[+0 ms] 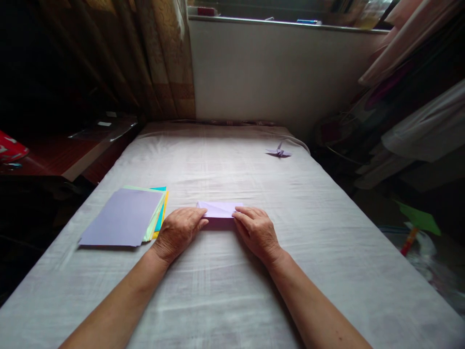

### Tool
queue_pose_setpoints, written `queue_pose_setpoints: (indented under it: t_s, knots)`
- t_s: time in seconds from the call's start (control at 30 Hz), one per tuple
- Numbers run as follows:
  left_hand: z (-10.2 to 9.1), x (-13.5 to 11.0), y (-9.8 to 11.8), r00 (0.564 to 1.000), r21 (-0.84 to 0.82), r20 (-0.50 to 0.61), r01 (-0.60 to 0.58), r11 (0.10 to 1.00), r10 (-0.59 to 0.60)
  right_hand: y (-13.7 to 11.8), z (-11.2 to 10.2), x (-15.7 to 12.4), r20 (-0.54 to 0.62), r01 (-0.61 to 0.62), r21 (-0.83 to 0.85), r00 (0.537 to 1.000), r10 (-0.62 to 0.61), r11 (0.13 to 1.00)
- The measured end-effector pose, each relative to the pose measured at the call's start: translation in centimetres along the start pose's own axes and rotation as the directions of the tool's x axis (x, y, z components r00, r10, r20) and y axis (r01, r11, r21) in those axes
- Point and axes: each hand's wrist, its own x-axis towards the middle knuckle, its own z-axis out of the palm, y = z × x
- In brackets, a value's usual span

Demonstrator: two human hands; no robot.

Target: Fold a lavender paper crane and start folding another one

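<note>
A folded sheet of pale purple origami paper (220, 209) forms a narrow rectangle with diagonal crease lines across it. Its near edge stands slightly off the cloth and casts a shadow. My left hand (180, 227) pinches the left end between thumb and fingers. At the right end, my right hand (257, 230) grips the paper the same way. Left of my left hand lies a stack of coloured paper (121, 215), purple on top, with green, blue and yellow sheets poking out at its right side. A folded purple paper crane (279, 151) sits at the far right of the cloth.
A pale, lightly wrinkled cloth (210, 295) covers the surface under my hands. A dark red wooden table (54, 155) stands at left, beside a patterned curtain (163, 63). Clothes (428, 121) hang at right, above a green paper piece (419, 218). A white wall (254, 72) rises behind.
</note>
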Motion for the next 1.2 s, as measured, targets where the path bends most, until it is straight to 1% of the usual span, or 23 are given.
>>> queue_pose_setpoints:
  t_s: [0.1, 0.13, 0.2, 0.27, 0.33, 0.37, 0.4, 0.43, 0.47, 0.5, 0.53, 0.6, 0.63, 0.67, 0.73, 0.8, 0.87, 0.93, 1.0, 1.03, 1.1, 1.13, 1.2]
  knots:
    - [-0.6, -0.1, 0.0, 0.986, -0.170, -0.096, 0.121, 0.978, -0.139, -0.5, -0.3, -0.1, -0.124, -0.002, 0.143, 0.992, 0.020, 0.990]
    - [-0.8, 0.0, 0.1, 0.970, -0.236, -0.112, 0.185, 0.954, -0.216, -0.7, -0.5, -0.1, -0.160, -0.008, 0.209, 0.986, 0.042, 0.978]
    - [-1.0, 0.1, 0.5, 0.918, -0.384, -0.101, 0.320, 0.866, -0.384, -1.3, -0.7, -0.2, -0.211, -0.046, 0.346, 0.970, 0.125, 0.937]
    - [-1.0, 0.2, 0.9, 0.867, -0.549, -0.032, 0.401, 0.733, -0.498, -1.8, -0.7, -0.2, -0.203, -0.132, 0.463, 0.947, 0.249, 0.877]
    - [-0.8, 0.2, 1.1, 0.840, -0.678, 0.055, 0.428, 0.597, -0.539, -2.0, -0.6, -0.3, -0.136, -0.238, 0.521, 0.925, 0.355, 0.820]
    - [-0.6, 0.2, 1.2, 0.832, -0.709, 0.087, 0.438, 0.552, -0.549, -2.0, -0.5, -0.4, -0.088, -0.286, 0.522, 0.919, 0.385, 0.803]
    - [-0.4, 0.1, 1.2, 0.821, -0.715, 0.103, 0.454, 0.532, -0.562, -2.0, -0.4, -0.4, -0.039, -0.327, 0.505, 0.916, 0.400, 0.799]
    - [-0.3, 0.1, 1.2, 0.809, -0.697, 0.098, 0.472, 0.541, -0.579, -1.9, -0.4, -0.5, 0.004, -0.360, 0.473, 0.914, 0.407, 0.804]
    - [-0.2, 0.0, 1.2, 0.806, -0.660, 0.073, 0.480, 0.578, -0.587, -1.9, -0.3, -0.5, 0.040, -0.386, 0.431, 0.911, 0.410, 0.816]
    - [-0.2, -0.1, 1.3, 0.819, -0.607, 0.033, 0.471, 0.640, -0.572, -1.8, -0.2, -0.5, 0.066, -0.404, 0.386, 0.909, 0.411, 0.830]
    - [-0.2, -0.1, 1.4, 0.849, -0.542, -0.005, 0.442, 0.715, -0.528, -1.7, -0.1, -0.6, 0.082, -0.415, 0.347, 0.907, 0.413, 0.841]
    - [-0.2, -0.2, 1.9, 0.937, -0.405, -0.009, 0.317, 0.858, -0.350, -1.7, 0.0, -0.7, 0.104, -0.426, 0.299, 0.904, 0.415, 0.854]
    - [-0.2, -0.2, 2.2, 0.970, -0.349, 0.033, 0.238, 0.906, -0.242, -1.7, 0.1, -0.7, 0.115, -0.430, 0.293, 0.903, 0.415, 0.854]
    - [-0.2, -0.2, 2.6, 0.984, -0.306, 0.097, 0.169, 0.937, -0.146, -1.8, 0.1, -0.7, 0.126, -0.433, 0.295, 0.901, 0.415, 0.852]
    - [0.1, -0.4, 3.2, 0.972, -0.243, 0.231, 0.097, 0.965, -0.040, -1.9, 0.0, -0.7, 0.157, -0.441, 0.322, 0.898, 0.412, 0.838]
    - [0.5, -0.6, 3.6, 0.945, -0.202, 0.326, 0.088, 0.975, -0.018, -1.8, -0.6, -0.8, 0.211, -0.437, 0.378, 0.899, 0.384, 0.816]
    - [0.8, -0.7, 3.8, 0.928, -0.186, 0.372, 0.096, 0.978, -0.020, -1.5, -1.6, -0.8, 0.299, -0.408, 0.456, 0.907, 0.296, 0.791]
    - [0.8, -0.8, 3.7, 0.924, -0.183, 0.382, 0.104, 0.978, -0.027, -0.9, -2.5, -0.9, 0.405, -0.357, 0.528, 0.904, 0.141, 0.771]
    - [0.6, -0.7, 3.7, 0.919, -0.191, 0.393, 0.112, 0.975, -0.029, -0.1, -3.0, -1.0, 0.443, -0.332, 0.549, 0.894, 0.069, 0.767]
    - [0.5, -0.7, 3.6, 0.916, -0.198, 0.400, 0.116, 0.973, -0.028, 0.3, -3.0, -1.0, 0.424, -0.304, 0.537, 0.904, 0.059, 0.787]
    - [0.3, -0.5, 3.6, 0.911, -0.216, 0.411, 0.115, 0.970, -0.017, 0.9, -2.4, -0.9, 0.325, -0.217, 0.468, 0.944, 0.062, 0.857]
    - [0.3, -0.5, 3.5, 0.911, -0.228, 0.413, 0.109, 0.968, -0.005, 1.1, -2.0, -0.8, 0.256, -0.162, 0.412, 0.965, 0.057, 0.897]
    - [0.2, -0.5, 3.5, 0.912, -0.252, 0.410, 0.095, 0.963, 0.018, 1.4, -1.1, -0.6, 0.187, -0.071, 0.277, 0.982, 0.018, 0.958]
